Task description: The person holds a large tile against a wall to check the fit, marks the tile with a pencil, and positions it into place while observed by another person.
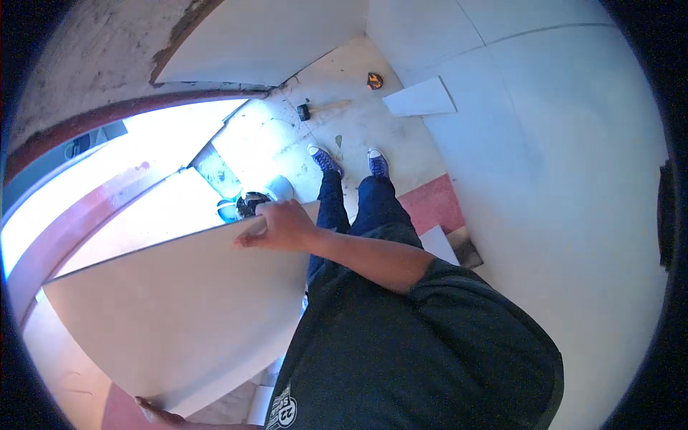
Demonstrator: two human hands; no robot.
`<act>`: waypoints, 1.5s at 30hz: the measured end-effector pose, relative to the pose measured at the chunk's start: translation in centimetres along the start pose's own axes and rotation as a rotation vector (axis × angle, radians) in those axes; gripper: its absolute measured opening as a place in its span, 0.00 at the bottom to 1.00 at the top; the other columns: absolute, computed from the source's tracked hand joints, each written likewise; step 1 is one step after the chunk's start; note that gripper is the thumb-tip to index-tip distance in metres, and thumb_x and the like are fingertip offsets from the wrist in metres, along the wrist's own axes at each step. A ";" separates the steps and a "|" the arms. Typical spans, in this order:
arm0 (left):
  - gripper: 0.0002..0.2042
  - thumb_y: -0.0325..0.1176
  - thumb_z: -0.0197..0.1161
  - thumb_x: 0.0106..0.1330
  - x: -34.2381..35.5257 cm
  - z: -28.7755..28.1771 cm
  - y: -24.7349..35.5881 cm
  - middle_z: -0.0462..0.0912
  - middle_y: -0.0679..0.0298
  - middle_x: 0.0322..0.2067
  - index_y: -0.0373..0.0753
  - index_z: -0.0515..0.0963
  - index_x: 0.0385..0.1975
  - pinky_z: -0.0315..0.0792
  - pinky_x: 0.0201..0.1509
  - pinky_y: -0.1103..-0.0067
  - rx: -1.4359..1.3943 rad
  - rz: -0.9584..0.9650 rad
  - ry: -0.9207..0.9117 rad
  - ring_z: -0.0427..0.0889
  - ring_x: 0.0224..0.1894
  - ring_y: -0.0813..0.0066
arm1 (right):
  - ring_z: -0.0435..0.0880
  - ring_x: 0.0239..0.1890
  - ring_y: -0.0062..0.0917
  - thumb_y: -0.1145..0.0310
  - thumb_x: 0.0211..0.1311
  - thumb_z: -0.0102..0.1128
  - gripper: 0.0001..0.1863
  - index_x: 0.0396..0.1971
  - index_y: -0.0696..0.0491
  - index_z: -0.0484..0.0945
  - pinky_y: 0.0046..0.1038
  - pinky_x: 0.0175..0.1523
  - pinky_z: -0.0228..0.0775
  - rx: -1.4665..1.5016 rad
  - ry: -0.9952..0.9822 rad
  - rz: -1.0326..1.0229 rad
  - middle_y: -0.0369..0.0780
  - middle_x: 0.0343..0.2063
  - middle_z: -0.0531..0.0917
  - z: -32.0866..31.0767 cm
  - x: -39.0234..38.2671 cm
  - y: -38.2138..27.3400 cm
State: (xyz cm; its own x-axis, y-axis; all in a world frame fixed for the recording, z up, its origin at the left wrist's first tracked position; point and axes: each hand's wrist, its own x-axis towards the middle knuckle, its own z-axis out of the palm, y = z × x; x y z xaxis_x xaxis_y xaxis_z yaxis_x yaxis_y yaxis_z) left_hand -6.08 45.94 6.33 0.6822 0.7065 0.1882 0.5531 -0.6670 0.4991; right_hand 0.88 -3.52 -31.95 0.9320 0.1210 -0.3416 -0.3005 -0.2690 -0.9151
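A large white tile is held on edge at the lower left, beside my dark-clothed body. My right hand grips its upper edge, fingers curled over the rim. My left hand holds the tile's lower edge near the bottom of the picture, partly hidden by it. Just beyond the upper edge, containers stand on the floor, one with dark contents, partly covered by my right hand.
A rubber mallet and a small orange-and-black object lie on the floor near my feet. A small white tile lies by the tiled right wall. A brightly lit opening is at left.
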 end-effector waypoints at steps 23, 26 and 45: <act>0.31 0.55 0.53 0.73 -23.8 -10.0 -26.0 0.78 0.57 0.52 0.27 0.74 0.56 0.66 0.60 0.72 0.114 -0.698 0.189 0.74 0.54 0.67 | 0.84 0.45 0.46 0.25 0.42 0.61 0.49 0.38 0.64 0.83 0.41 0.54 0.71 -0.406 -0.786 0.127 0.55 0.38 0.84 21.0 -3.9 1.0; 0.30 0.54 0.51 0.74 -27.1 -11.5 -27.4 0.78 0.55 0.52 0.26 0.74 0.54 0.66 0.61 0.70 0.147 -0.794 0.263 0.74 0.54 0.65 | 0.84 0.43 0.47 0.27 0.43 0.63 0.46 0.35 0.64 0.82 0.41 0.53 0.71 -0.436 -0.842 0.147 0.55 0.35 0.84 23.0 -4.7 -0.1; 0.18 0.37 0.54 0.73 -47.5 -20.0 -23.1 0.78 0.57 0.28 0.25 0.80 0.32 0.71 0.37 0.65 0.485 -0.575 0.660 0.72 0.30 0.70 | 0.81 0.35 0.50 0.31 0.43 0.69 0.41 0.23 0.63 0.78 0.43 0.43 0.71 -0.386 -0.908 -0.207 0.55 0.26 0.80 17.2 -8.0 -1.1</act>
State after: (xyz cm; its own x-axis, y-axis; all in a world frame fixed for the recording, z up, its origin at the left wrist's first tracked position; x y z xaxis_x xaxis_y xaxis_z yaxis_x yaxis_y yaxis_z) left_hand -60.84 32.52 2.79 -0.0713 0.8439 0.5318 0.9514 -0.1026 0.2903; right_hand -9.72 12.24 -31.85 0.4029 0.8392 -0.3653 0.0853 -0.4318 -0.8979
